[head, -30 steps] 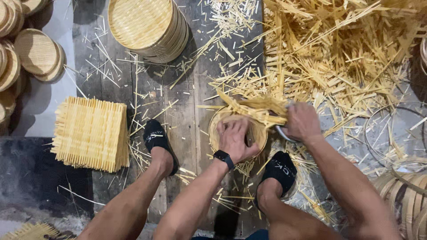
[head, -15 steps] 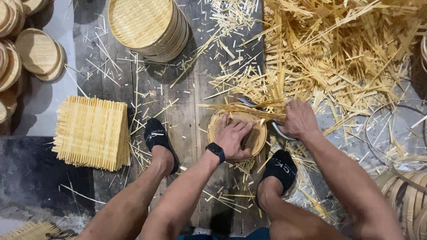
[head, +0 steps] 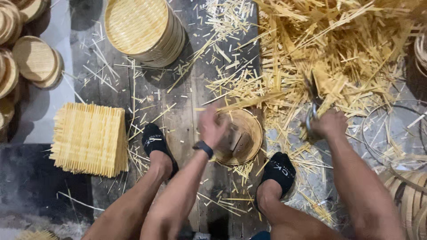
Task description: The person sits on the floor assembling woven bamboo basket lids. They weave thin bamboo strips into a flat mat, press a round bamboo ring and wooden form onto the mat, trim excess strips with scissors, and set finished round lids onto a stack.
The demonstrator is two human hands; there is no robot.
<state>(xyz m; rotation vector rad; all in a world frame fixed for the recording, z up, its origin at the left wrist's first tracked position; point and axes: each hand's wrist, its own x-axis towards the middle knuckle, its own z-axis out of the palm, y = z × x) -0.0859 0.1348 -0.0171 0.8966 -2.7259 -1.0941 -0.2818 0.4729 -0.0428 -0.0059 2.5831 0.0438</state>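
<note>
My left hand (head: 212, 126) is blurred with motion at the left rim of a round bamboo form (head: 249, 149) that lies on the floor between my feet. It seems to grip a flat bunch of bamboo strips (head: 251, 101) that sticks out to the right above the form. My right hand (head: 330, 124) is shut on the handle of a dark metal blade (head: 313, 100), raised to the right of the form over the heap of bamboo offcuts (head: 338, 49). The inside of the form is open to view.
A stack of round woven trays (head: 142, 29) stands at the back. A pile of square woven mats (head: 89, 138) lies at the left, round lids (head: 33, 60) beyond it. Bamboo hoops (head: 407, 191) sit at the right. My feet in black socks (head: 155, 144) flank the form.
My left hand has lifted off the form and swung left with the strips. My right hand has moved right and raised the blade. The form's inside is now uncovered.
</note>
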